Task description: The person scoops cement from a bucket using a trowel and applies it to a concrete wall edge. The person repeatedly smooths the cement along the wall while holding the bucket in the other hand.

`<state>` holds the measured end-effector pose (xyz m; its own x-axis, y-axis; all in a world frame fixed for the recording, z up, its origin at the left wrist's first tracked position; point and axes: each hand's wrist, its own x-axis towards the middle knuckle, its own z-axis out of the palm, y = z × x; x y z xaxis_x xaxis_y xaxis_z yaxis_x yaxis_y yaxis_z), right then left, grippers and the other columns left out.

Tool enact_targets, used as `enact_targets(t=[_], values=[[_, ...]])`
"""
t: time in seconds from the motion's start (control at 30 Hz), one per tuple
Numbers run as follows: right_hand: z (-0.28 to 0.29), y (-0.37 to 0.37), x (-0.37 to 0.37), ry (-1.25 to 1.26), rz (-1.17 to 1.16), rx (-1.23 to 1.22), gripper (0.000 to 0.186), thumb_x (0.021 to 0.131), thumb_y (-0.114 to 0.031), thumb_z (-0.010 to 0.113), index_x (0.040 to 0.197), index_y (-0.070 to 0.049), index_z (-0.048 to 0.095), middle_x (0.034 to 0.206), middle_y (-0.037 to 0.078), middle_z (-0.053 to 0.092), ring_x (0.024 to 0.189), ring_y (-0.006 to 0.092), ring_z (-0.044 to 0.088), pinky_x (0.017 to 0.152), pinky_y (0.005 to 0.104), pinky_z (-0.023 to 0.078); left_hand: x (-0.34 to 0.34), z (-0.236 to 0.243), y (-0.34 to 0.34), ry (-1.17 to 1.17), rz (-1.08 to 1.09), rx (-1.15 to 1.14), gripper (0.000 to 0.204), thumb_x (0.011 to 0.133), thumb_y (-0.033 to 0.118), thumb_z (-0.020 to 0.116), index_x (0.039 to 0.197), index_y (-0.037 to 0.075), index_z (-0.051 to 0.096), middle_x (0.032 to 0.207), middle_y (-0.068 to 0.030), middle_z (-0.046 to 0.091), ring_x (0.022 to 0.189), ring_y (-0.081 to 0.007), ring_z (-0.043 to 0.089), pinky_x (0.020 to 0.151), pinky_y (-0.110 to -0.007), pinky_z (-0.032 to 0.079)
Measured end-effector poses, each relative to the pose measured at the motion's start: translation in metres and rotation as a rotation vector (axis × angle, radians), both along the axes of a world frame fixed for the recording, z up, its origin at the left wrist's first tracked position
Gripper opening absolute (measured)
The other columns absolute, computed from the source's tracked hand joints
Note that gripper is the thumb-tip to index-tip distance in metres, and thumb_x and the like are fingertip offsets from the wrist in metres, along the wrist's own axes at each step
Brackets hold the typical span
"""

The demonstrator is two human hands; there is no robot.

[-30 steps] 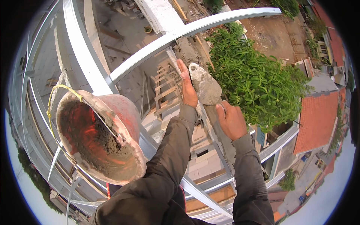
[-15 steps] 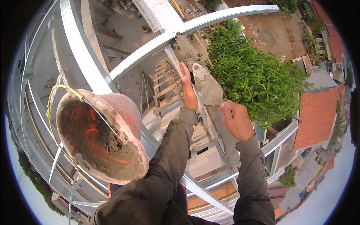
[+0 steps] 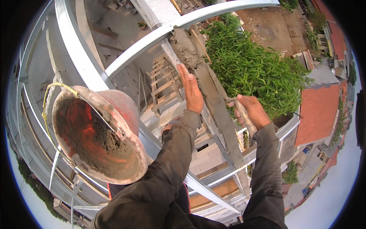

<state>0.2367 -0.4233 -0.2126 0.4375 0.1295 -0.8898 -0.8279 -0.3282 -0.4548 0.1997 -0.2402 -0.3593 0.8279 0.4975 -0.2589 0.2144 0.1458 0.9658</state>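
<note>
My left hand (image 3: pixel 192 91) is held flat, fingers stretched and together, against the side of a narrow wall top by a board edge. In my right hand (image 3: pixel 253 111) is a trowel, its mortar-smeared handle (image 3: pixel 247 119) in my closed fingers. The trowel's blade is turned nearly edge-on along the wall's outer side, so little of its face shows. Grey mortar (image 3: pixel 187 49) lies rough and heaped beyond my left hand; nearer, the mortar strip (image 3: pixel 214 97) looks smoother. To my left hangs or rests a reddish bucket (image 3: pixel 124 105), tilted, with wet mortar (image 3: pixel 108 133) inside.
Silvery metal beams (image 3: pixel 143 47) cross ahead and to the left. Far below lies a wooden ladder-like frame (image 3: pixel 164 86). A leafy tree (image 3: pixel 255 72) crowds the wall's right side, with an orange tiled roof (image 3: pixel 318 116) beyond. A yellow cord (image 3: pixel 46 101) loops from the bucket.
My right hand has moved right and slightly down, turning the trowel from blade-face-up over the mortar to edge-on at the wall's outer side. My left hand stays flat in about the same place.
</note>
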Motion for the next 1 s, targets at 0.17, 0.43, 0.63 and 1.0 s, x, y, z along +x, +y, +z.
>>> enact_targets(t=[0.17,0.43,0.63,1.0], values=[[0.009,-0.018,-0.044,-0.111,-0.223,0.004,0.042,0.109,-0.038,0.050,0.106,0.000,0.067,0.066,0.002,0.059,0.047,0.0107,0.052,0.040,0.0270,0.042,-0.009,0.007,0.004,0.252,0.167,0.197,0.039,0.098,0.030,0.074,0.120,-0.001,0.067,0.106,-0.0121,0.073,0.094,-0.0232,0.068,0.088,-0.040,0.053],[-0.008,0.003,-0.052,-0.213,-0.243,-0.014,0.042,0.109,-0.038,0.050,0.105,0.000,0.068,0.066,0.001,0.058,0.047,0.0100,0.053,0.041,0.0261,0.042,0.019,0.006,0.013,0.253,0.109,0.385,0.023,0.085,0.023,0.082,0.086,0.002,0.075,0.074,-0.0124,0.070,0.066,-0.0223,0.064,0.068,-0.037,0.051],[-0.005,0.017,-0.035,-0.302,-0.223,0.004,0.041,0.109,-0.037,0.051,0.106,0.000,0.069,0.066,0.001,0.058,0.047,0.0098,0.053,0.041,0.0259,0.041,0.022,0.011,0.012,0.345,0.109,0.251,0.018,0.082,0.018,0.080,0.083,0.001,0.072,0.079,-0.0143,0.071,0.069,-0.0294,0.068,0.069,-0.043,0.053],[-0.020,0.039,-0.002,-0.606,0.168,-0.178,0.040,0.107,-0.034,0.054,0.100,0.003,0.068,0.062,0.008,0.055,0.051,0.0164,0.053,0.051,0.0330,0.042,0.012,0.020,0.014,0.276,0.131,0.144,0.019,0.088,0.017,0.077,0.093,0.000,0.070,0.084,-0.0107,0.071,0.071,-0.0203,0.066,0.066,-0.038,0.052]])
